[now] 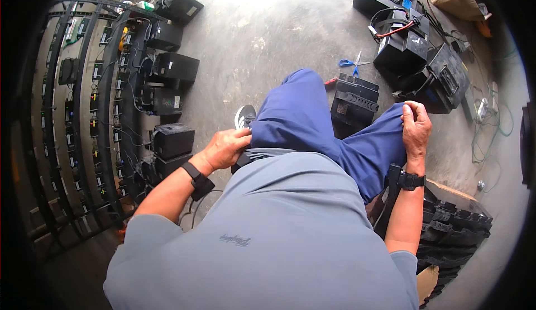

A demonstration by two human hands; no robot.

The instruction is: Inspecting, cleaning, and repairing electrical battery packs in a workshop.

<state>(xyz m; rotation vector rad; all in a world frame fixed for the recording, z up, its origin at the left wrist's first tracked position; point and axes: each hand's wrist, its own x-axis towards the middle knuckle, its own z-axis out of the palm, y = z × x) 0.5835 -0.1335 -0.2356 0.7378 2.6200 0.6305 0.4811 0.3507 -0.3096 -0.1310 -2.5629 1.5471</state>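
Observation:
I am seated, wearing blue trousers (301, 109). My left hand (223, 148) is closed at the side of the left thigh, its fingers pinching the trouser cloth; some fingertips are hidden. At the right knee my right hand (416, 127) has its fingers curled in on the trouser leg, gripping the cloth. Between my legs a black battery-like box (354, 104) stands on the floor. Beyond it lie blue-handled scissors (354, 63) and a red-handled tool (331, 81). Neither hand touches these.
To the left stands a black metal rack (84, 114) with wired modules, beside a row of black boxes (176, 67). More black boxes (405, 42) with cables are at the far right. Stacked black trays (452, 226) sit near my right elbow. A green cord (477, 142) trails on the floor.

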